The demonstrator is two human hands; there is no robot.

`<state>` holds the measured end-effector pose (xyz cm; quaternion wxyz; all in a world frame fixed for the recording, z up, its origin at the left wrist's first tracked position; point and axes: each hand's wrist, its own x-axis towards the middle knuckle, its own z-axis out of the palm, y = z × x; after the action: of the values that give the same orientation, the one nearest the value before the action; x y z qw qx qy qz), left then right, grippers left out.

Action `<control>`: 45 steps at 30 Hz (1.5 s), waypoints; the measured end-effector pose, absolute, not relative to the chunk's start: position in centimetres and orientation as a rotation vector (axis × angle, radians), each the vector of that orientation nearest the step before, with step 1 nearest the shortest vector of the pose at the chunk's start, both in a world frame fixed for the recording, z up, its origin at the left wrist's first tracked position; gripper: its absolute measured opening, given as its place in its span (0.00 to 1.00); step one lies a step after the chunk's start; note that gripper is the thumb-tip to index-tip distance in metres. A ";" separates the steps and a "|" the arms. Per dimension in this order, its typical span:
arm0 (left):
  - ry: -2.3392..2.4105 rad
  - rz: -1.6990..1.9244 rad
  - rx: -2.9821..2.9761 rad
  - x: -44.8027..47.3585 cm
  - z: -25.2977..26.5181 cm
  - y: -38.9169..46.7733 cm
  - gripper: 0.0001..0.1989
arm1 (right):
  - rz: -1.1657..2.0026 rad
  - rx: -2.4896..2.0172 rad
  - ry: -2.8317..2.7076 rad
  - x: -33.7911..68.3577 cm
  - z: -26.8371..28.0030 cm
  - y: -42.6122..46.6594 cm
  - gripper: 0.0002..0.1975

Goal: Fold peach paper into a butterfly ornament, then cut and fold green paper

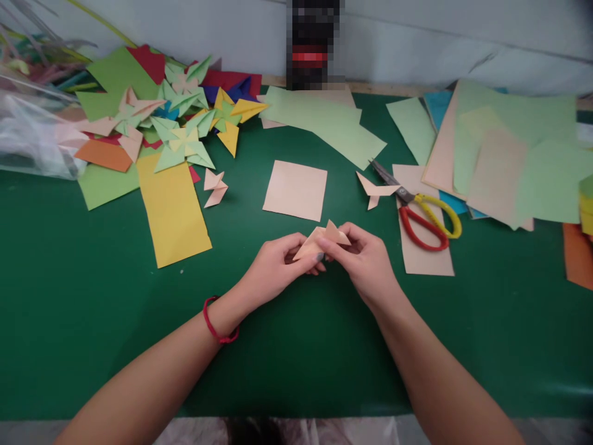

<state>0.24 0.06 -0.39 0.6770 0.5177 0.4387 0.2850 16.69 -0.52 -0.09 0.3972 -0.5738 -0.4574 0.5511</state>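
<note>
Pinches a small, pale peach folded paper (313, 240) with flat sides and sharp, pointy corners in left hand (277, 264) and right hand (367, 256), between the green worktop's (296, 358) near and far edges.

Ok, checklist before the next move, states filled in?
1. Left hand on the folded piece: ok.
2. Right hand on it too: ok.
3. All its creases lined up: cannot tell, fingers cover part.
4. Square lying flat, uncovered: ok.
5. Scissors clear of other paper: not ok, they lie across a pink sheet.
6. Bracelet clear of the folded piece: ok.
</note>
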 end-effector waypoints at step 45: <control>1.076 0.812 0.948 0.5 -0.4 0.0 0.14 | 1.068 -1.495 -1.289 16.6 0.1 -0.4 0.13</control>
<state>0.48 0.00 -0.45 0.6793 0.4222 0.4792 0.3615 16.64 -0.41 0.10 0.4338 -0.6001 -0.5176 0.4287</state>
